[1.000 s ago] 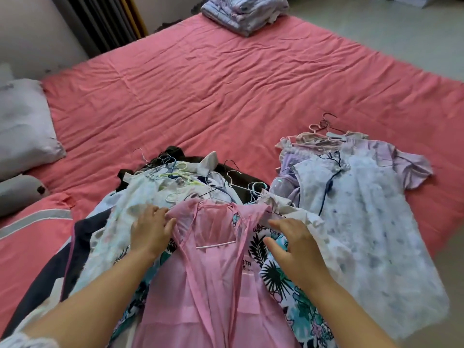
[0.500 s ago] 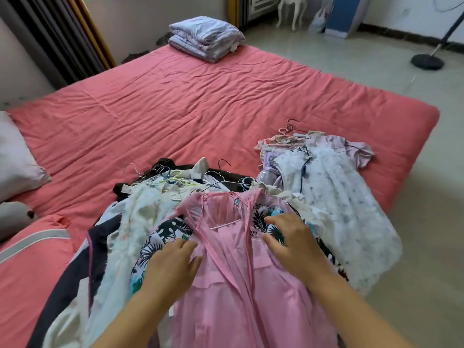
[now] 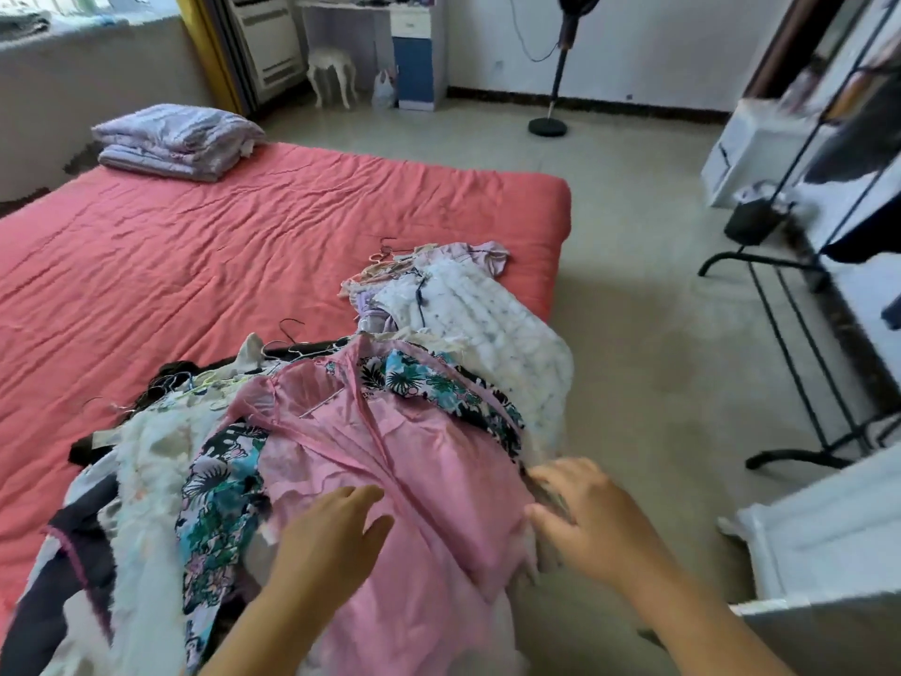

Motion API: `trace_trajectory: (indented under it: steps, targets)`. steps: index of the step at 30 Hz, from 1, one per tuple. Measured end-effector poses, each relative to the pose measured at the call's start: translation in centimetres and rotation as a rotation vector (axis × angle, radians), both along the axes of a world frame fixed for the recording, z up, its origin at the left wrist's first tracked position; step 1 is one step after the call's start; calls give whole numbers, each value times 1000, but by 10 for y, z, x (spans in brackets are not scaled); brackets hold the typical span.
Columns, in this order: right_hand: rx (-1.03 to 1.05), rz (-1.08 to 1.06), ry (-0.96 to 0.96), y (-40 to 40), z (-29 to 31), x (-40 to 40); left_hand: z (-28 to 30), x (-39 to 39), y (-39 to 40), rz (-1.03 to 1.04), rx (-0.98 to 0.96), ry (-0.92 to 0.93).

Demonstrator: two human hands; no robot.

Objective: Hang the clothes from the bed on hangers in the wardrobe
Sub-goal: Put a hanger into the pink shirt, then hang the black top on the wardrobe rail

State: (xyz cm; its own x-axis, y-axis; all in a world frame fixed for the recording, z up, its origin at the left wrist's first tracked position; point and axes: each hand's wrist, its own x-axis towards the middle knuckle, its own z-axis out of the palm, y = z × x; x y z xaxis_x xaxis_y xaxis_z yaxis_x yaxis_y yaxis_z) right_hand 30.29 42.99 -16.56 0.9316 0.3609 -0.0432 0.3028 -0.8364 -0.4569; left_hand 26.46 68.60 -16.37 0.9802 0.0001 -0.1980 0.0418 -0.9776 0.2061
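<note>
On the near edge of the red bed [image 3: 244, 246], a heap of clothes is lying already on hangers, a pink dress [image 3: 390, 461] sitting topmost. Left hand [image 3: 326, 548]: lying flat and released on the pink fabric, fingers spread. Right hand [image 3: 585, 519]: fingers curling at the dress's right edge; whether it is pinching cloth, I cannot tell. Second pile, a white floral dress [image 3: 468, 309], is lying just beside. Risk: hanger hooks [image 3: 287, 334] are crowding together, so lifting one garment is likely dragging its neighbours off the bed.
</note>
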Motion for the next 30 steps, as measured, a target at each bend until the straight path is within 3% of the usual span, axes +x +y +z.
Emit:
trace_trajectory:
  steps: [5,10,19,30]
  targets:
    - [-2,-225,-118,-86,21,-55,14,17,-87,-248,19,-14]
    - [9,-547,-190,-173,35,-143,36,2,-214,-628,33,-46]
    - [-89,-980,-233,-301,66,-337,55,-124,-408,-1159,-36,-114]
    - [-266,-1383,-604,-411,181,-466,154,-225,-602,-1518,-307,-346]
